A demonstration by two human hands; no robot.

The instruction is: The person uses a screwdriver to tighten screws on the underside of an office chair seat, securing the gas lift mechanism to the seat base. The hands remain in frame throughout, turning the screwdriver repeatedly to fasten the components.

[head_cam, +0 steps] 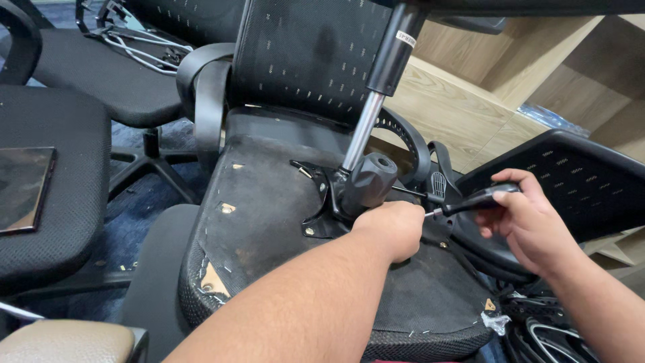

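Wood-panel shelving (470,87) at back right; dark blue floor (141,208) below, w/ black office chairs crowded round; upturned chair seat (269,222) centre frame, underside up, fabric stapled along edge. Metal mechanism plate (322,202) bolted mid-seat, w/ gas-lift cylinder (376,94) rising tilted from its black collar (369,180). Left hand (391,228) clenched, resting on seat just beside plate, touching collar base; can't tell what's inside fist. Right hand (524,225) wrapped round black screwdriver (470,202) handle, shaft pointing left, tip meeting left hand. Another chair w/ dark flat tablet-like slab (23,188) on seat, far left.
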